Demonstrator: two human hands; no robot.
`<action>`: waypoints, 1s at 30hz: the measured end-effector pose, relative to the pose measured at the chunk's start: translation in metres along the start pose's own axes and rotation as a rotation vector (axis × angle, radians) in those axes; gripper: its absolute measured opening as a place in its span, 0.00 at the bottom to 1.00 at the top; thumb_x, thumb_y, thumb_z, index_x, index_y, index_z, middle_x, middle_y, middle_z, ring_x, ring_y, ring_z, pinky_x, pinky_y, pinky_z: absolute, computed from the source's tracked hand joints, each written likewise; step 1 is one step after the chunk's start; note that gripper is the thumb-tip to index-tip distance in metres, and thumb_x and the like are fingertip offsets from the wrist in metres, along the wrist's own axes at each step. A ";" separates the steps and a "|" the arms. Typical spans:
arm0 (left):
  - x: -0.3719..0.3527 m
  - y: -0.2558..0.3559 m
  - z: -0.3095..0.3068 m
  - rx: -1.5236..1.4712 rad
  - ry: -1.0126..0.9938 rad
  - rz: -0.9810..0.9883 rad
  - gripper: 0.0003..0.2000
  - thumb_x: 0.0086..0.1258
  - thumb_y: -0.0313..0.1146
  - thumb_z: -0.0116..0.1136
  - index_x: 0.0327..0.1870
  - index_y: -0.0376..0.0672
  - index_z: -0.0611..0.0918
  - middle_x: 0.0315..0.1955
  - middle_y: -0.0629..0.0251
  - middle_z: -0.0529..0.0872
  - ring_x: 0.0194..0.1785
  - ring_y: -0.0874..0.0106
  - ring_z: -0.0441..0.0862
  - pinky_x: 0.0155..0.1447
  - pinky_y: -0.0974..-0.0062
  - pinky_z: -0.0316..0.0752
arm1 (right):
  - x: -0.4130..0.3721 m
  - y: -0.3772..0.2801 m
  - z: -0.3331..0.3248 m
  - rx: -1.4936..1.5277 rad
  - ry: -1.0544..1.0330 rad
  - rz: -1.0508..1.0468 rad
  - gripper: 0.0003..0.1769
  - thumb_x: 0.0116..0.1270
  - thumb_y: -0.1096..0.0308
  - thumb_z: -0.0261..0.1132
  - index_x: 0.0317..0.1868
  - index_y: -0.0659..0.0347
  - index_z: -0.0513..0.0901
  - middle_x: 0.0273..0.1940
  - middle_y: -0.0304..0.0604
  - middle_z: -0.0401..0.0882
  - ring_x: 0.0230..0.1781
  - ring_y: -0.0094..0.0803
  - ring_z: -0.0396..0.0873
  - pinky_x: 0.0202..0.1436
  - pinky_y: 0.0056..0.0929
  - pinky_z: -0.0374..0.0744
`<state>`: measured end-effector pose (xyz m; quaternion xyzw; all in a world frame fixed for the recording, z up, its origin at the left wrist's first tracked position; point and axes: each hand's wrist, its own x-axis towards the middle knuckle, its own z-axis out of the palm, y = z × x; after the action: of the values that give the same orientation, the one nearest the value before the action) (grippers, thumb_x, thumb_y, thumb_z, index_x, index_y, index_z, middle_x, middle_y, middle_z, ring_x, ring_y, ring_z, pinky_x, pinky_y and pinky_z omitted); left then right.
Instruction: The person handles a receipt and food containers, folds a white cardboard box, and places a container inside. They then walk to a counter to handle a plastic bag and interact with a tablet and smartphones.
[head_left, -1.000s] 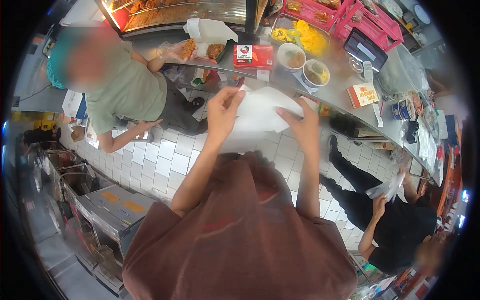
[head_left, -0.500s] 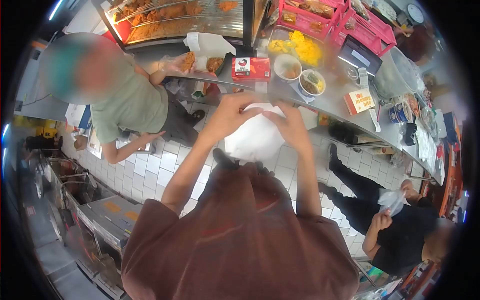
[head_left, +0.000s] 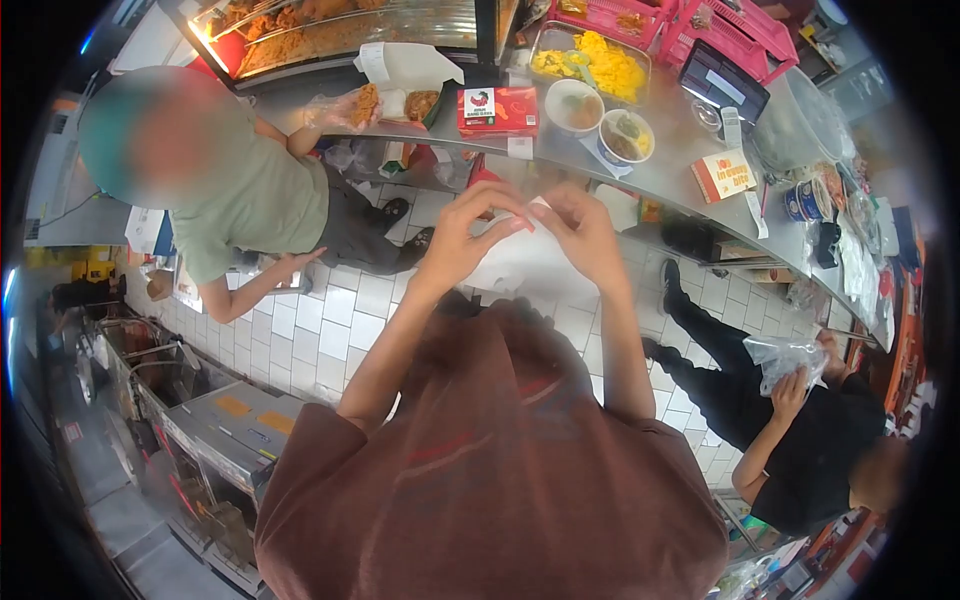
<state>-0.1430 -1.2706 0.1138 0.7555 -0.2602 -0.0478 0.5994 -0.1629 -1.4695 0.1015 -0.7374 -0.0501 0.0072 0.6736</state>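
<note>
Between my hands hangs a white paper-like item [head_left: 515,262], in front of my body and below the counter edge. My left hand [head_left: 465,235] pinches its upper left part, with thumb and fingers closed on it. On the upper right, my right hand [head_left: 580,235] grips it between thumb and fingers. A little red shows at the fingertips. Beyond my hands on the counter are a red box [head_left: 497,110] and two paper bowls with food, one [head_left: 574,108] behind the other [head_left: 626,137].
A person in a green shirt [head_left: 250,180] holds fried chicken near an open box [head_left: 420,75] at left. Another person in black [head_left: 825,450] handles a clear bag [head_left: 785,362] at right. The steel counter [head_left: 660,190] runs across, holding a yellow food tray [head_left: 600,65].
The white item is tilted differently and shows less of its surface, with red now visible at my fingertips. The person in black has moved the clear bag slightly up.
</note>
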 end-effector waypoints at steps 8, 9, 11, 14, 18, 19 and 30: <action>-0.014 -0.002 -0.003 0.215 0.103 0.290 0.06 0.58 0.29 0.72 0.35 0.41 0.88 0.42 0.66 0.87 0.36 0.71 0.85 0.37 0.75 0.78 | -0.009 0.004 0.000 0.111 -0.171 0.080 0.07 0.70 0.71 0.67 0.41 0.68 0.83 0.40 0.37 0.83 0.38 0.20 0.77 0.42 0.22 0.76; -0.015 0.001 -0.003 0.214 0.101 0.286 0.06 0.58 0.29 0.72 0.35 0.41 0.88 0.42 0.66 0.87 0.36 0.71 0.85 0.37 0.75 0.78 | -0.009 0.002 0.001 0.148 -0.163 0.065 0.07 0.69 0.71 0.67 0.40 0.68 0.83 0.42 0.38 0.82 0.40 0.21 0.78 0.45 0.23 0.77; -0.020 0.009 -0.002 0.276 0.111 0.235 0.07 0.55 0.28 0.74 0.28 0.39 0.85 0.43 0.63 0.88 0.32 0.75 0.84 0.38 0.79 0.77 | -0.014 -0.003 0.007 0.187 -0.156 0.062 0.07 0.69 0.71 0.67 0.40 0.68 0.83 0.43 0.39 0.81 0.42 0.22 0.79 0.47 0.24 0.78; -0.022 0.007 -0.002 0.341 0.133 0.290 0.07 0.55 0.28 0.74 0.27 0.38 0.85 0.42 0.63 0.88 0.28 0.77 0.83 0.37 0.79 0.77 | -0.019 -0.013 0.018 0.101 -0.066 -0.027 0.07 0.68 0.71 0.68 0.40 0.67 0.84 0.44 0.41 0.81 0.42 0.26 0.81 0.48 0.26 0.80; -0.025 0.001 0.000 0.321 0.164 0.313 0.06 0.56 0.28 0.74 0.27 0.38 0.85 0.42 0.63 0.89 0.29 0.76 0.83 0.35 0.80 0.77 | -0.026 -0.020 0.024 0.041 -0.015 -0.053 0.07 0.67 0.71 0.69 0.41 0.65 0.84 0.43 0.42 0.82 0.42 0.30 0.82 0.46 0.28 0.81; -0.027 -0.001 0.000 0.279 0.174 0.288 0.06 0.56 0.27 0.73 0.28 0.38 0.86 0.42 0.63 0.89 0.31 0.75 0.84 0.37 0.79 0.77 | -0.027 -0.022 0.024 -0.015 -0.016 -0.107 0.07 0.67 0.71 0.69 0.41 0.66 0.84 0.43 0.43 0.82 0.42 0.31 0.83 0.45 0.28 0.81; -0.022 0.006 -0.006 0.150 0.030 0.099 0.14 0.57 0.27 0.73 0.45 0.40 0.85 0.40 0.61 0.87 0.46 0.69 0.86 0.49 0.74 0.78 | -0.027 -0.019 0.023 -0.345 -0.029 -0.168 0.06 0.63 0.76 0.67 0.41 0.62 0.81 0.46 0.48 0.83 0.44 0.44 0.83 0.46 0.36 0.80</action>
<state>-0.1616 -1.2570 0.1161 0.7851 -0.2909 0.0127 0.5467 -0.1932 -1.4473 0.1164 -0.8351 -0.1216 -0.0474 0.5344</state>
